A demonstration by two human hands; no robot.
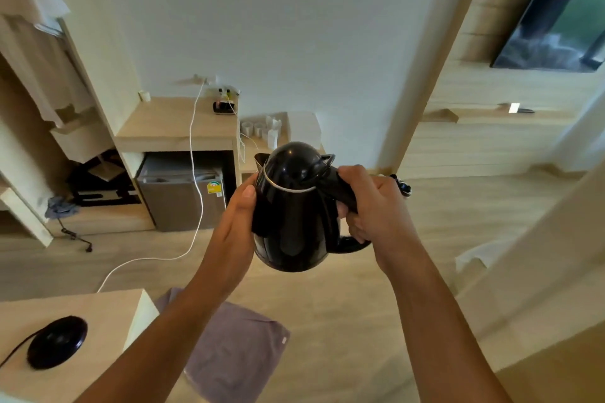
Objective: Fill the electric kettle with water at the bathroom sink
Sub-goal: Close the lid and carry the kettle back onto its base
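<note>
Both forearms reach up from the bottom edge, cut off below the elbows, and meet at the black kettle (292, 206), which is held in the air over the pale floor (343, 298), lid shut, spout pointing left and away. On the wall at upper right a TV (550, 20) hangs, its right side cut by the frame. Below the counter (163, 127) stands a grey fridge (183, 196) with a round green-and-yellow sticker whose writing is too small to read. A mauve cloth (229, 347) lies on the floor between the arms. At lower left a desk (98, 321) carries the kettle's round black base (57, 342), its cord running off the left edge. A white cable (196, 173) drops from the counter across the fridge to the floor. The right hand (376, 203) is wrapped around the handle, fingers curled tight together, their tips hidden behind it. The left hand (237, 206) lies flat against the kettle's side, fingers pressed together, thumb up beside the rim. White cups (253, 128) on the lower shelf are blurred. No brand shows on the kettle.
</note>
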